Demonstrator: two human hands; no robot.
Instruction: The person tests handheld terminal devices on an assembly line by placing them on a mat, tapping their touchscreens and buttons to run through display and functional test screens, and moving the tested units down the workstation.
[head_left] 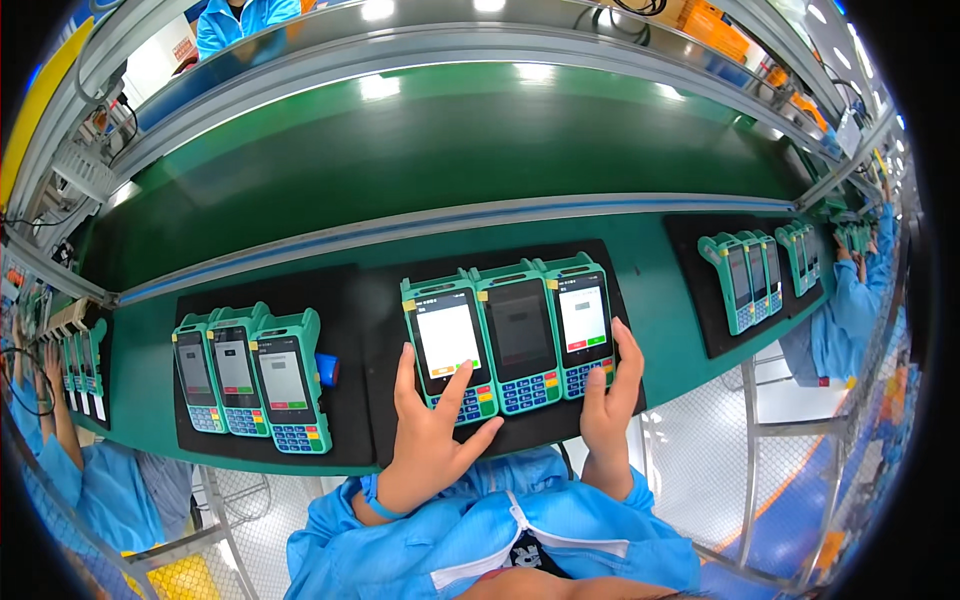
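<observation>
Three green handheld payment terminals stand side by side in front of me: a left terminal [445, 335] with a lit white screen, a middle terminal [517, 325] with a dim dark screen, and a right terminal [581, 312] with a lit screen. My left hand [432, 440] is open, fingers spread; one fingertip is over the lower screen of the left terminal and another lies along its left edge. Over at the right terminal, my right hand [611, 410] has its thumb by the lower screen and its stretched fingers along the right edge.
Black mats [355, 395] lie on the green bench [655, 300]. Another three terminals [240, 375] stand to the left beside a blue object [327, 370]; more stand to the right [742, 280]. A metal rail [460, 215] crosses behind. Co-workers in blue sit at both sides.
</observation>
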